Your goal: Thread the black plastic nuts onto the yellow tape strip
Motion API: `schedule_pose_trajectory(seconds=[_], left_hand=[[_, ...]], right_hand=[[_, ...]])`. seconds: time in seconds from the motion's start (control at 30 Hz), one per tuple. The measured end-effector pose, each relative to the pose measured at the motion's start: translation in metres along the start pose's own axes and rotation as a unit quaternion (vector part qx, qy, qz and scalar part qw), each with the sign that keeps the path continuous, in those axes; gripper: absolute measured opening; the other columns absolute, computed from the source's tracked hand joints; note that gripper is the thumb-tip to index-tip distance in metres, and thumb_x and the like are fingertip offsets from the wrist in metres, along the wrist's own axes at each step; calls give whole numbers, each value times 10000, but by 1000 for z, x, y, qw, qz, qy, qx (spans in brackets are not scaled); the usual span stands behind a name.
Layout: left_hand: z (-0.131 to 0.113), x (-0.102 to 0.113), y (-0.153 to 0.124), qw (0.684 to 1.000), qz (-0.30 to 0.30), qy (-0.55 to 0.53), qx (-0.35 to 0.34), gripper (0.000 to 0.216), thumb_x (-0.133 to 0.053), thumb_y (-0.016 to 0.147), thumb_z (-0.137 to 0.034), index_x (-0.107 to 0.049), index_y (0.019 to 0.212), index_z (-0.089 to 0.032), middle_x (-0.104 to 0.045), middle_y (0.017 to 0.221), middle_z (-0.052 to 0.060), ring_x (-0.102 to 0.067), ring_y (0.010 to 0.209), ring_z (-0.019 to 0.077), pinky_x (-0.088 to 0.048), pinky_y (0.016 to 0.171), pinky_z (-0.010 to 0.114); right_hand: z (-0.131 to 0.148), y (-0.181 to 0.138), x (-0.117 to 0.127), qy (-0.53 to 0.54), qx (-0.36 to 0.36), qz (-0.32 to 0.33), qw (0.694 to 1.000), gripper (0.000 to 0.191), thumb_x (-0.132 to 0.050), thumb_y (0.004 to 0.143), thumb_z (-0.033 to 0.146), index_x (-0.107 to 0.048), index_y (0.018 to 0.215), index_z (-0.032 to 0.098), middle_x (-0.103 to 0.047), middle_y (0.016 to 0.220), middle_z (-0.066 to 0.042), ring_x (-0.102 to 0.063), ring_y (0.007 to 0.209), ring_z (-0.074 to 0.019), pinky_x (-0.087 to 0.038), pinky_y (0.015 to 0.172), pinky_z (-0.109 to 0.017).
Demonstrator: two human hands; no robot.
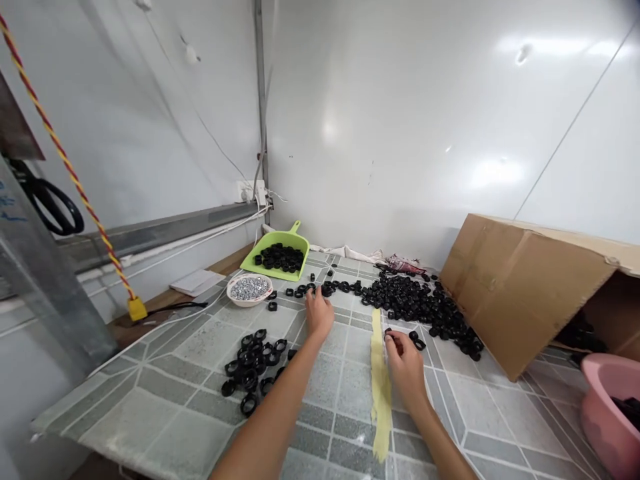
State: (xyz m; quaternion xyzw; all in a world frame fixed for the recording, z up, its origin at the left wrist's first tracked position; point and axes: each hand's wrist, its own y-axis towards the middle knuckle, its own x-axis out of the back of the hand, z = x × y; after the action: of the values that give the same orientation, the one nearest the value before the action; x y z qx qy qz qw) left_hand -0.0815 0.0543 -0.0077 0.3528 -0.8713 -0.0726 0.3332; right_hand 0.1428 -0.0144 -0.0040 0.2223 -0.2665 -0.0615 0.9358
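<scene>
Nearest, two forearms [280, 417] are stretched over the worktop [135, 413]. At one o'clock from the yellow strip [381, 387], a black ring [388, 331] is pinched in the right hand's [406, 360] fingers — a light grip should serve; at eleven, the left hand's [319, 313] closure on the ring row [300, 291] cannot be told.

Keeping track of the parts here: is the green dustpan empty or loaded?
Loaded, though not completely covered: a pile of black parts lies in the green dustpan, with bare green showing behind it.

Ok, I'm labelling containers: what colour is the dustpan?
The dustpan is bright lime green, best seen in the head view.
</scene>
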Motion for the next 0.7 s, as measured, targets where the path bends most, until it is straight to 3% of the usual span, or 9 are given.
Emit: schedule_pose_trajectory(seconds=[0.1, 0.27, 0.4, 0.53, 0.7], left_hand=[[-2, 7, 20, 999, 32, 42, -8, 415, -561, 867, -108, -575, 1281, -122, -508, 1352, 226, -558, 1222, 343, -453, 982, 438], [-12, 15, 35, 993, 73, 96, -14, 255, -632, 916, -314, -636, 1105, -142, -646, 1138, 104, -639, 1024, 242, -515, 896, 436], [-17, 24, 33, 993, 69, 90, -42, 108, -683, 817, -236, -675, 904, -173, -664, 1006, 148, -647, 1018, 325, -493, 881, 444], [-28, 24, 17, 996, 52, 18, -64, 216, -631, 818, -308, -661, 991, -184, -647, 1047, 145, -626, 1061, 334, -483, 915, 460], [-45, -6, -36, 982, 104, -142, -73, 398, -604, 819, -479, -645, 1044, -153, -654, 1064, 131, -682, 883, 238, -555, 792, 364]], right_hand=[[1, -3, -2, 8, 39, 25, 999, 266, -479, 935, 380, -662, 980, 193, -684, 959, -98, -612, 845, -260, -459, 777, -362], [5, -5, -5, 38, 50, 33, 997, 212, -478, 943, 336, -658, 952, 224, -669, 937, -86, -617, 897, -264, -473, 790, -360], [9, -4, -4, 43, 40, 38, 998, 179, -482, 935, 297, -646, 917, 231, -650, 880, -62, -611, 848, -251, -466, 765, -356], [11, -3, 2, 74, 25, 18, 997, 177, -484, 931, 283, -646, 971, 226, -650, 922, -62, -605, 854, -242, -462, 770, -347], [6, 0, 8, 89, 18, -33, 995, 185, -496, 930, 295, -643, 1006, 213, -654, 970, -69, -596, 878, -235, -460, 791, -340]])
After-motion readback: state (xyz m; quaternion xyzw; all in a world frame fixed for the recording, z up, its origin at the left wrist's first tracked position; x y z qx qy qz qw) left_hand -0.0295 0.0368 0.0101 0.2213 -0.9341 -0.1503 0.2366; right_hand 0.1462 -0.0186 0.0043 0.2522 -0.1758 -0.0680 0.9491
